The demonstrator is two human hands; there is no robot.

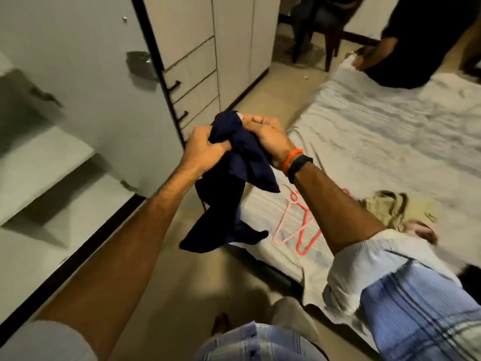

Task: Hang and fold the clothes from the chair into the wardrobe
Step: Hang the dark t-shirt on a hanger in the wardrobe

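A dark navy garment (234, 178) hangs bunched in the air between the wardrobe and the bed. My left hand (205, 149) grips its upper part from the left, and my right hand (265, 136) grips the top from the right, fingers curled round the cloth. Its lower end dangles to about the bed's corner. The open wardrobe (65, 152) with pale shelves stands at the left, its door (109, 74) swung open. Two hangers, one pink (291, 217) and one coral (309, 238), lie on the bed below my right forearm. A beige garment (385, 207) lies crumpled on the bed.
The bed (377, 142) with a striped grey sheet fills the right side. A person in dark clothes (406, 48) sits at its far end. A dark chair (320, 27) stands beyond. Closed cupboard drawers (192, 71) line the back left. A strip of beige floor (182, 269) runs between wardrobe and bed.
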